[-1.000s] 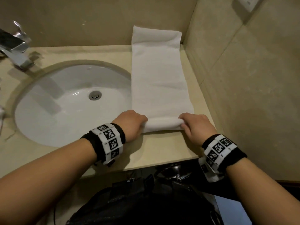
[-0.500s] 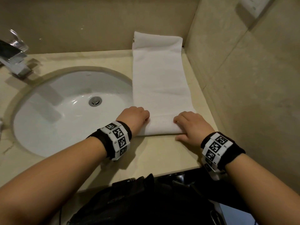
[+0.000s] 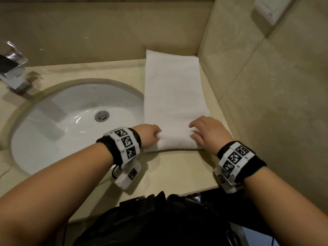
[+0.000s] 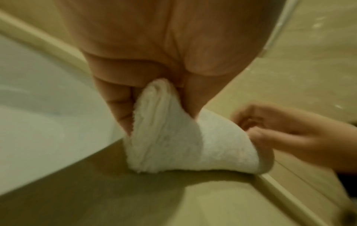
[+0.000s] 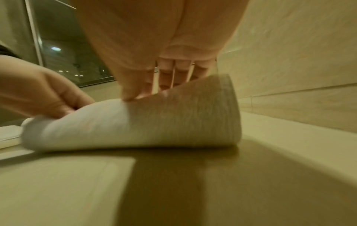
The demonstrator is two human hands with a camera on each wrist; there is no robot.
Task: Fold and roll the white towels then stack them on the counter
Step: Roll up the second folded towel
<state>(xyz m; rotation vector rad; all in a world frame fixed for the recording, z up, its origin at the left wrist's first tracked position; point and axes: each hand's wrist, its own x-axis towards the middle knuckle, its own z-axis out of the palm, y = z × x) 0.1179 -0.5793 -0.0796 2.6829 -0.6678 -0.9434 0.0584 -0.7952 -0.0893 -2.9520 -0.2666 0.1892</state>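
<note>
A white towel (image 3: 174, 89), folded into a long strip, lies on the beige counter (image 3: 174, 171) from the back wall toward me. Its near end is rolled into a short roll (image 3: 177, 142). My left hand (image 3: 150, 135) pinches the roll's left end between thumb and fingers (image 4: 117, 110), with the towel (image 4: 173, 145) bunched up into the palm. My right hand (image 3: 204, 132) sits on the roll's right end, its fingers (image 5: 166, 73) reaching over the top and the thumb on the near side of the towel (image 5: 154, 122). No other towel shows.
A white oval sink (image 3: 58, 125) with a chrome faucet (image 3: 12, 70) fills the counter's left. A tiled wall (image 3: 266, 103) runs close along the towel's right edge, and another wall stands behind it. A dark bag (image 3: 159, 219) hangs below the counter's front edge.
The roll has turned away from me and grown thicker. My right hand lay flat on the towel half a second ago and now reaches over the roll; the left kept its hold.
</note>
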